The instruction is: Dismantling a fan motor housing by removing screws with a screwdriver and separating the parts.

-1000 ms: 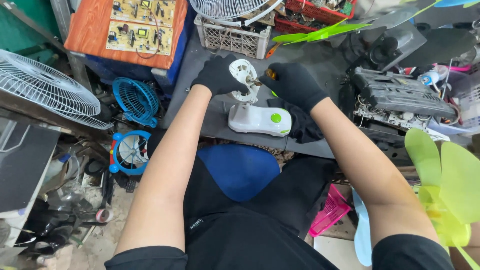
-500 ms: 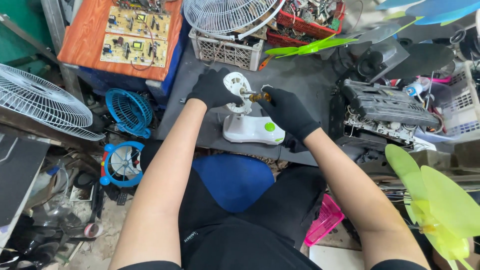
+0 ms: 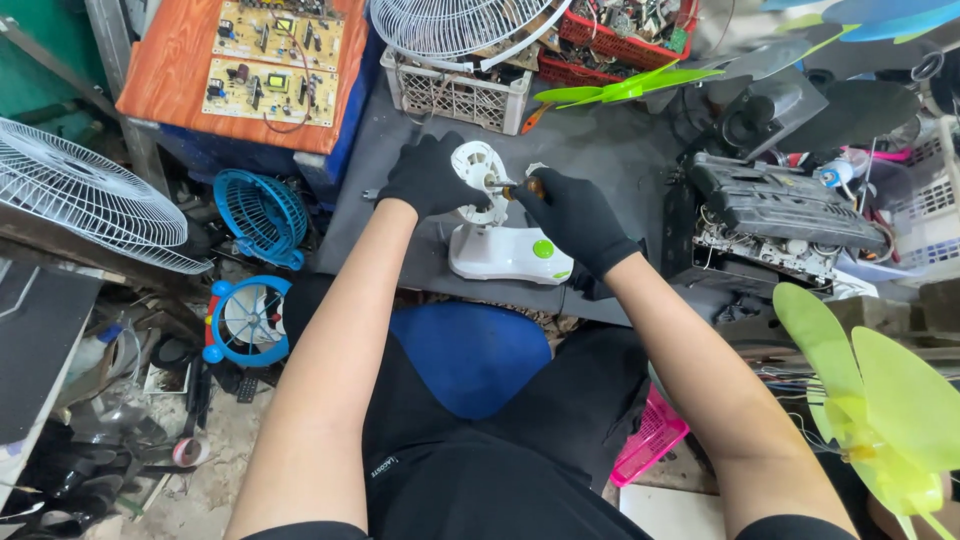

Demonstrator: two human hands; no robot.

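Observation:
A small white fan body (image 3: pixel 505 255) with a green button on its base stands on the dark grey worktop (image 3: pixel 610 155). My left hand (image 3: pixel 428 176), in a black glove, grips the round white motor head from the left. My right hand (image 3: pixel 575 218), also gloved in black, holds a screwdriver (image 3: pixel 520 187) with an orange and black handle. Its tip points left into the middle of the motor head. Both forearms are bare and reach over my lap.
A white crate (image 3: pixel 455 92) and a wire fan guard (image 3: pixel 450 28) sit behind the fan. Circuit boards lie on an orange board (image 3: pixel 240 65) at left. An open black electronic chassis (image 3: pixel 780 215) is at right, yellow-green fan blades (image 3: pixel 880 390) at lower right. Blue fan parts (image 3: pixel 255 215) litter the floor.
The view has shifted slightly, so the fan and hands sit a little higher in frame. Both hands stay on the fan head and screwdriver.

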